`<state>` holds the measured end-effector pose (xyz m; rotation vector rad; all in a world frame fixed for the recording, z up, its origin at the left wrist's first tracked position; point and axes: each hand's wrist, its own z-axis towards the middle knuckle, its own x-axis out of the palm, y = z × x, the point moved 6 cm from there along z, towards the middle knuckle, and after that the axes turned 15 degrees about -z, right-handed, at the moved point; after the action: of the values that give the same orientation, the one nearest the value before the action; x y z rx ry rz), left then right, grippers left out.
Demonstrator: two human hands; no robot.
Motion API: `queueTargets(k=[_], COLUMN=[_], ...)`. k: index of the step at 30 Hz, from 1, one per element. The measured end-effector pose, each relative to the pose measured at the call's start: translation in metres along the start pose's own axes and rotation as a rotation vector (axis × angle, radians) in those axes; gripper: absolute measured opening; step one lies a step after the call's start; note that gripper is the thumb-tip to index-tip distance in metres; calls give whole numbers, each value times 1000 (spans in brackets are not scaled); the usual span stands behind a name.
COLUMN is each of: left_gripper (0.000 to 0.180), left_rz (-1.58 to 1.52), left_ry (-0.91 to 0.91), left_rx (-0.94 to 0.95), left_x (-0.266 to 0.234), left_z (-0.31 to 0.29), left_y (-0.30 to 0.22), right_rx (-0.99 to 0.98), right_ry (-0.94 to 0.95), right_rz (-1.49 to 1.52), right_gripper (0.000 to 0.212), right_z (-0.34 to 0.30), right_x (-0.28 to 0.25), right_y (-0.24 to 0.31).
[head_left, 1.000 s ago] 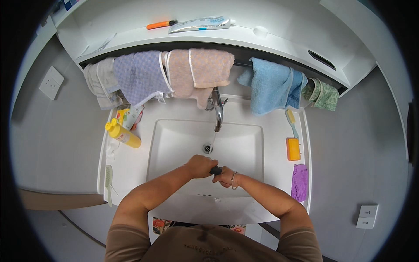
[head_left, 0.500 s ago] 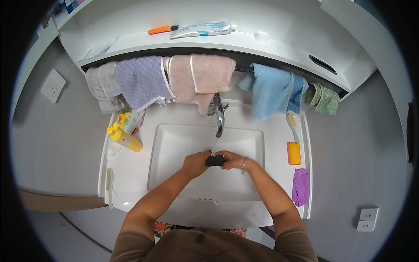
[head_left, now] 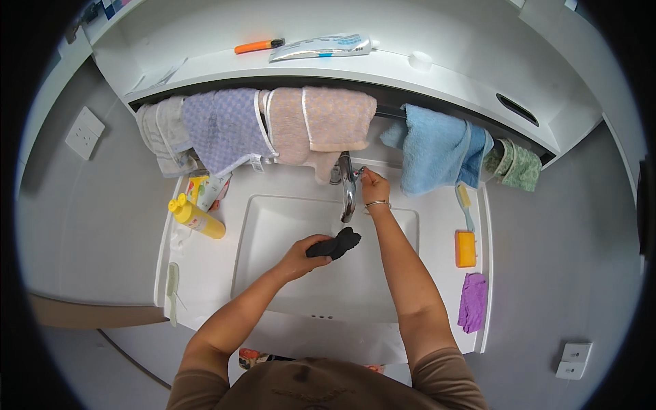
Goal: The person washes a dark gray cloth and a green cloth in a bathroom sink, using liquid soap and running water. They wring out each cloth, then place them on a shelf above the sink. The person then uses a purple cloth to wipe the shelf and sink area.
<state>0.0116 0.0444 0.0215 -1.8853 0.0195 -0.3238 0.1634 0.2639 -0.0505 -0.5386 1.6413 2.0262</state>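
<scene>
My left hand (head_left: 299,254) holds a small black cloth (head_left: 336,244) over the white sink basin (head_left: 273,219), just below the spout of the chrome tap (head_left: 348,184). My right hand (head_left: 374,186) reaches to the tap's handle at the back of the basin, fingers pinched on it; a bangle circles that wrist. Whether water is running I cannot tell.
Several towels hang on a rail behind the sink: grey, lilac (head_left: 222,126), pink (head_left: 321,123), blue (head_left: 434,147), green (head_left: 516,164). A yellow bottle (head_left: 197,217) stands left of the basin. On the right lie a brush (head_left: 465,205), an orange soap bar (head_left: 465,248) and a purple cloth (head_left: 473,301). A tube and an orange marker rest on the shelf above.
Both hands held the black cloth together over the basin. Now my right hand has let go and moved up to the tap handle; my left hand keeps the cloth.
</scene>
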Motion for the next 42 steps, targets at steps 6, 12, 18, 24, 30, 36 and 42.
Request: queueTargets(k=[6,12,18,24,30,36,42], left_gripper=[48,45,35,15,20,23,37], left_rz=[-28,175,2,192,-411,154,-335], left_ry=[27,-171,-146,-402,-276,-379,-317], left_rx=[-36,117,99,179,66,62,119], left_x=[9,9,12,-78,-71,-96,-63], left_z=[10,3,-1,-10,-30,-21,-22], left_y=[-3,27,58,76,53,85,40], right_rx=[-109,571,424,220,317,256,505], right_ry=[127,672,599,420,506,321,260], right_rz=[19,111,487,300,538,271,871], right_gripper=[28,53,29,13,22,14,15], right_z=[-11,-158,-194,-184,-190,-196,-198], right_x=[-20,-36,-35,-79,-104,-95,-122], right_y=[3,-13,3,-26,13,-56,12])
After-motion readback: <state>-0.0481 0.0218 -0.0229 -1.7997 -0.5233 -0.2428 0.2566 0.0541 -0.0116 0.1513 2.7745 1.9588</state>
